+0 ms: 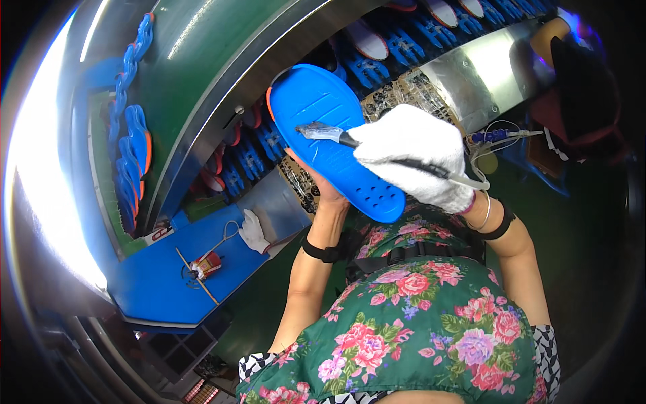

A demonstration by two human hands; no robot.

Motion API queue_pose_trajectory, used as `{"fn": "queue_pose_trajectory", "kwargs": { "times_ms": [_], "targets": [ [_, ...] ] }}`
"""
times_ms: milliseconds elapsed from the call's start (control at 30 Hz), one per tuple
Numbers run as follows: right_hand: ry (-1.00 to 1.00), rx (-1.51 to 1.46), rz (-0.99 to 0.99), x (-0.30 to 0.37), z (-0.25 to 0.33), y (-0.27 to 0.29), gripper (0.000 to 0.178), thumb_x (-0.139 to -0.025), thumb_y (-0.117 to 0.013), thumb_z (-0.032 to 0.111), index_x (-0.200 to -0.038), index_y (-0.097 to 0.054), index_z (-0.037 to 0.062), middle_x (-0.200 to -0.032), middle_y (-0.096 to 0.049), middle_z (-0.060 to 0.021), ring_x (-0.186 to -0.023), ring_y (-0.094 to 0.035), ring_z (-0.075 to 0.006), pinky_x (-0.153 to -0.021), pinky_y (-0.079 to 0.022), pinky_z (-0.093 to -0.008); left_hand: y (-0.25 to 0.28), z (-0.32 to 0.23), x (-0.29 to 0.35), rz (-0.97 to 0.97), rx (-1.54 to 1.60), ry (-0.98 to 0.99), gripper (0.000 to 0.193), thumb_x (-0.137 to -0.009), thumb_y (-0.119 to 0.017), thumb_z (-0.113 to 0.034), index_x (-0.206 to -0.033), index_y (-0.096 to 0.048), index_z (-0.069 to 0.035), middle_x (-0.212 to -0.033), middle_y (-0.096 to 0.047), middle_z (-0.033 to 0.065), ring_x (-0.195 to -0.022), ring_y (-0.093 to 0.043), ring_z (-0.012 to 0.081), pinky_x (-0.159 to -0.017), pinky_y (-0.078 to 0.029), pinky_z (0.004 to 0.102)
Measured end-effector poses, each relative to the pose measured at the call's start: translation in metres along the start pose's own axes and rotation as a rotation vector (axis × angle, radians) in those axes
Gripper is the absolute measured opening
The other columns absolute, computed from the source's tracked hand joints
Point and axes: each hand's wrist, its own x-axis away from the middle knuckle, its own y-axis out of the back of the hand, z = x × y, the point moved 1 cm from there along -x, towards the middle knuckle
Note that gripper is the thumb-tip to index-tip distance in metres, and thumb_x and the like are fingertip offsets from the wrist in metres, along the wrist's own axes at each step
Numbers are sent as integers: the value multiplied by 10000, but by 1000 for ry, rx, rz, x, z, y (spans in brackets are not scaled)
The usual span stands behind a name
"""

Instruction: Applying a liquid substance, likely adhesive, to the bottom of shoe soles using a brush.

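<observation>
holding blue, orange-edged sole (330, 158) aloft, slanted lengthwise from upper left to perforated lower-right end (any writing too small to read), in half-curled bare left hand (328, 190); gripping dark-handled brush (324, 132) over it in closed, white-gloved right hand (414, 151).

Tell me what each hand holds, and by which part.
Left hand: blue shoe sole, from beneath at its left edge. Right hand: brush, by its handle.

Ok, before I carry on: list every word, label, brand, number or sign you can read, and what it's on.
No text is readable.
Red container on the blue table: any print is too small and blurred.
White-and-red patch by that table: too small to tell if it bears lettering.
Blue sole held in the left hand: grooves and round holes, no readable lettering.
</observation>
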Motion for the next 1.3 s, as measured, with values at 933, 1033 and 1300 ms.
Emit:
{"fn": "queue_pose_trajectory", "kwargs": {
  "times_ms": [933, 1033, 1300],
  "targets": [
    [-130, -214, -68, 25, -5, -11, 149, -796, -792, 89, -944, -778, 103, -947, -763, -67, -832, -707, -219, -761, -564, -338, -22, -28, -48, 548, 357, 49, 1247, -605, -309, -1049, -1215, -523, 17, -886, -645, 214, -744, -645, 355, -738, -526, 491],
    [63, 26, 16, 27, 1, -6, 278, -745, -803, 38, -1018, -768, 76, -1045, -753, -106, -881, -712, -245, -766, -566, -359, -27, -29, -48, 514, 399, -31, 1206, -624, -340, -1034, -1276, -518, -35, -899, -642, 192, -736, -632, 349, -727, -510, 494],
    [-251, -263, -131, 42, 5, -9, 183, -767, -805, 34, -940, -772, 82, -966, -754, -117, -825, -707, -258, -721, -562, -353, -25, -26, -48, 502, 459, -15, 1161, -662, -374, -1006, -1313, -500, -53, -876, -624, 148, -723, -611, 310, -712, -496, 467]
  ]
}}
